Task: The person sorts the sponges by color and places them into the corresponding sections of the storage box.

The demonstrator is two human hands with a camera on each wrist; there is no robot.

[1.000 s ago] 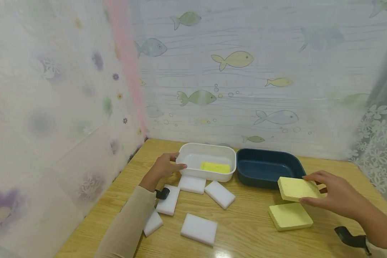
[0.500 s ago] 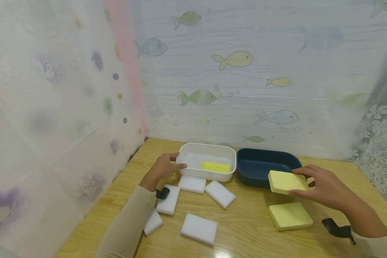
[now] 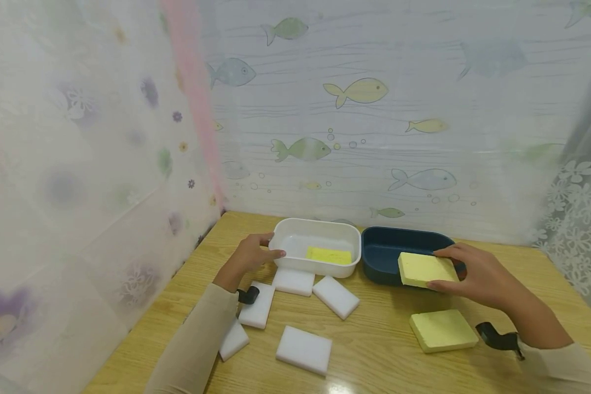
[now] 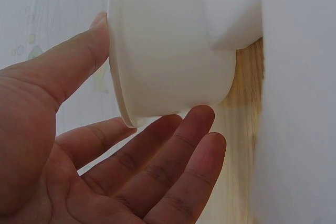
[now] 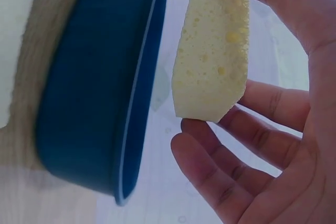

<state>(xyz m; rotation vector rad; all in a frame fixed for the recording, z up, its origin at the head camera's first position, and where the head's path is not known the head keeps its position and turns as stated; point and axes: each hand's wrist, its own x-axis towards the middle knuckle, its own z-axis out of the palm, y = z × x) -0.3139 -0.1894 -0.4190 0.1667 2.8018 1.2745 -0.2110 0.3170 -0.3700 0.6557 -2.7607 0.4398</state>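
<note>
Between thumb and fingers, my right hand (image 3: 482,276) pinches a pale yellow sponge (image 3: 426,270) at its right end. The sponge overlaps the front rim of the dark blue tub (image 3: 386,273) in the head view; the right wrist view has its porous side (image 5: 210,56) close beside the tub's rim. At the left end of the white tub (image 3: 320,268), my left hand (image 3: 251,254) holds on with the thumb at the rim and the fingers against the end wall (image 4: 168,77). A bright yellow sponge (image 3: 329,255) lies inside the white tub.
A second pale yellow sponge (image 3: 443,330) lies on the wooden table (image 3: 369,350) below the right hand. Several white sponges are spread in front of the white tub, one nearest the front (image 3: 304,350). Behind the tubs hangs a fish-print curtain (image 3: 295,180).
My right hand has carried the pale yellow sponge left and away from me, from the blue tub's right front corner to over its front rim. The left hand stays put.
</note>
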